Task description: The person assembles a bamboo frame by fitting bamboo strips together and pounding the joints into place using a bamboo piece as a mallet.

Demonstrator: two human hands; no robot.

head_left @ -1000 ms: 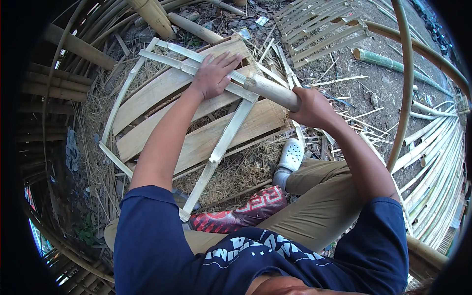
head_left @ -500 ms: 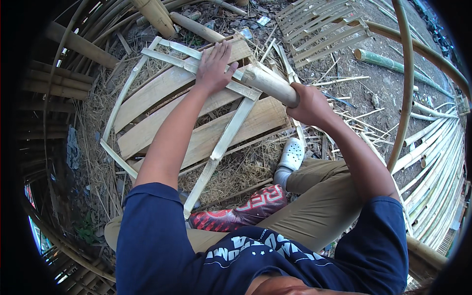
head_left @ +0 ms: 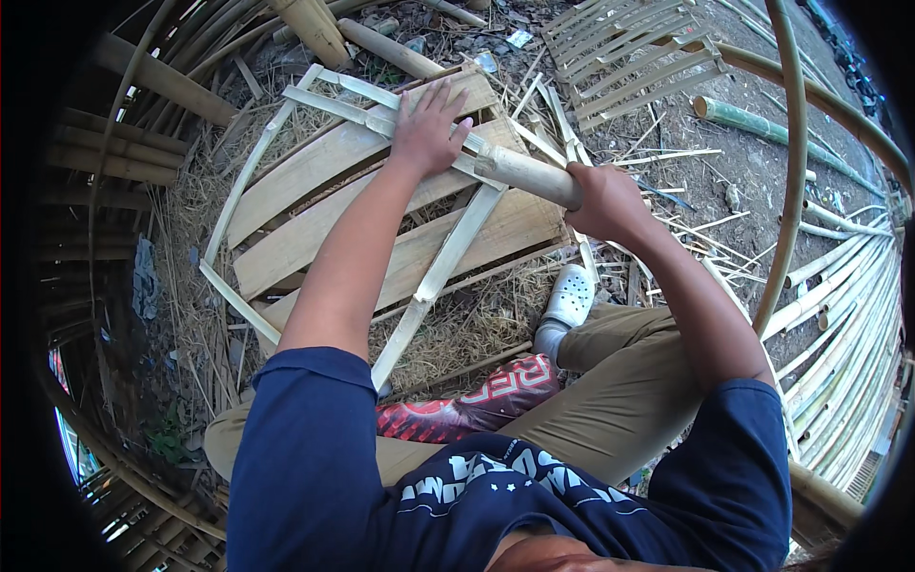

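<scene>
A frame of split bamboo strips (head_left: 437, 265) lies over several pale wooden boards (head_left: 319, 243) on the ground in front of me. My left hand (head_left: 431, 131) rests flat on the frame's far strips, its fingers stretched out and slightly spread. To its right, my right hand (head_left: 610, 202) is wrapped round one end of a short, pale round bamboo piece (head_left: 529, 176). The other end of that piece lies over the strips near the frame's right corner; whether it touches them I cannot tell.
A bamboo slat panel (head_left: 629, 57) lies at the far right, near a green bamboo pole (head_left: 753, 124). Many bamboo poles (head_left: 848, 343) are stacked at right. A curved pole (head_left: 793, 162) rises close by. Beside my clog (head_left: 570, 296) are straw and splinters; a red-and-black printed bag (head_left: 467, 405) lies near my legs.
The whole view has shifted slightly. The round bamboo piece has tilted a little, its far end dropping closer to the strips' corner. My left hand's fingers are spread wider.
</scene>
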